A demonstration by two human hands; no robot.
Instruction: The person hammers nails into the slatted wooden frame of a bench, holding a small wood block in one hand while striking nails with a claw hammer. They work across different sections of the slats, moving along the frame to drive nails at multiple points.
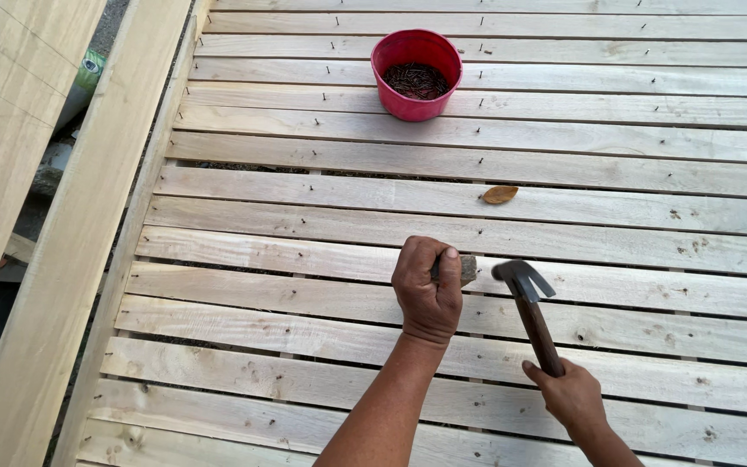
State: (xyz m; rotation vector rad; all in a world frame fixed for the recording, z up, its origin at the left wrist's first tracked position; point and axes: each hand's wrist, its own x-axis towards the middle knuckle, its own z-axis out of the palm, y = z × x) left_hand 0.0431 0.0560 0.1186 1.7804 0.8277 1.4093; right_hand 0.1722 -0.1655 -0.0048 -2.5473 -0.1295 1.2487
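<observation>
Hammer (pixel 529 311), claw type with a dark metal head and brown wooden handle, is being held by the right hand (pixel 574 396) low on the handle, fingers wrapped shut around the end. The head is being kept just above a pale slat, right beside the left hand (pixel 428 290). The left hand is being closed in a fist around a small grey block-like piece (pixel 467 269), which is sticking out past the thumb; what it is cannot be told.

Handling judgement: the hammer is likely head-heavy and stiff, and the handle looks dry and not slippery. A grip near the handle's end is being used, which suits swinging; nearer the head would give more control.

Both hands are being worked over the slatted wooden panel (pixel 322 259), pale boards with narrow gaps and small nail heads dotted in rows. A red bucket (pixel 416 73) holding dark nails is sitting well apart at the far side. A dry brown leaf (pixel 501 195) is lying on a slat between the bucket and the hands. Loose planks (pixel 71 251) are lying along the left edge.
</observation>
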